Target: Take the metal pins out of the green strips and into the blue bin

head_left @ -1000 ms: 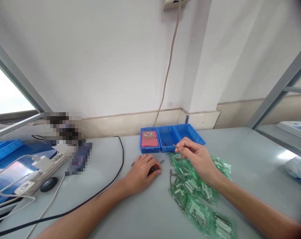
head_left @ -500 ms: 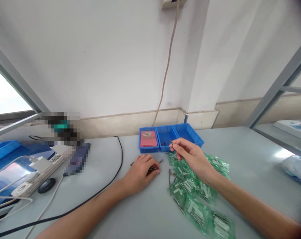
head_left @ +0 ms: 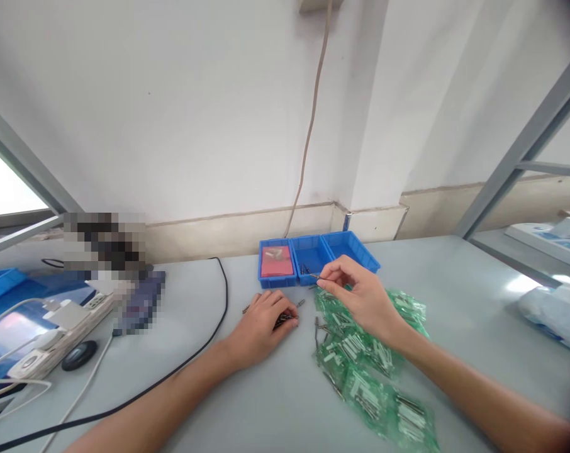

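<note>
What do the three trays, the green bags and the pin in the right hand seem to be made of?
Trays: likely moulded plastic, by their even matt blue and thin walls. Bags: thin clear-green plastic film, glossy, crinkled, contents showing through. Pin in the right hand: probably metal, thin and dark, too small to confirm.

Pixelated object (head_left: 104, 242) beside power strip (head_left: 53, 333)

**Both my hands out in front**

My left hand (head_left: 261, 324) lies palm down, fingers curled under, forearm stretched out from the lower left. My right hand (head_left: 358, 299) is raised a little, thumb and forefinger pinched together, pointing left, its forearm coming in from the lower right.
</note>
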A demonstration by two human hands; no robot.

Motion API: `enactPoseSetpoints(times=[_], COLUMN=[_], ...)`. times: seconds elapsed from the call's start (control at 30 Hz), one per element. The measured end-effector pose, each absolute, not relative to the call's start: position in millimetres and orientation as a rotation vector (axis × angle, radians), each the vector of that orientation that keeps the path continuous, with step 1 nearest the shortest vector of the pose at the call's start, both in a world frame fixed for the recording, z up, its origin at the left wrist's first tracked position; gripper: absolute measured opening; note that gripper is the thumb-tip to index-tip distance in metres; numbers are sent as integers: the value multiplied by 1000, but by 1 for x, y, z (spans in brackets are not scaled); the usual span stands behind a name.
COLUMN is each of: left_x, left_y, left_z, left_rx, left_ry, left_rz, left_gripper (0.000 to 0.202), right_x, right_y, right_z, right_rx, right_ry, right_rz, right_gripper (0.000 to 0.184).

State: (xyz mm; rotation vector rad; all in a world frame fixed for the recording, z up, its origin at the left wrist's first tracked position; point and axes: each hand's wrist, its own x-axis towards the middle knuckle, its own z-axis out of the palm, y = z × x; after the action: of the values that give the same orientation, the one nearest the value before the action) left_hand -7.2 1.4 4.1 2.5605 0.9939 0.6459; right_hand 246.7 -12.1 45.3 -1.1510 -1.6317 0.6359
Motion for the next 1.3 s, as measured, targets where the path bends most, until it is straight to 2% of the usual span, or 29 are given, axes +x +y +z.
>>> enactPoseSetpoints(times=[0.3, 0.47, 0.63, 0.97, 1.3], left_x=[-8, -8, -8, -9, -7], left_y=[2, 3, 3, 2, 2], left_z=[2, 1, 3, 3, 4], left_rx=[2531, 2521, 2559, 2579, 2567], left_ry=[999, 1006, 1000, 996, 996], left_rz=[666, 648, 623, 626, 630], left_gripper=[6, 26, 34, 13, 4], right_x=[247, 247, 246, 245, 245], right_y=[-11, -10, -10, -12, -12], right_z=[43, 43, 44, 48, 46], right_rx=[-1137, -1133, -1131, -1137, -1125], right_ry=[-1537, -1513, -1514, -1527, -1521], right_rz=[812, 855, 879, 887, 906], right_gripper=[12, 16, 17, 21, 20])
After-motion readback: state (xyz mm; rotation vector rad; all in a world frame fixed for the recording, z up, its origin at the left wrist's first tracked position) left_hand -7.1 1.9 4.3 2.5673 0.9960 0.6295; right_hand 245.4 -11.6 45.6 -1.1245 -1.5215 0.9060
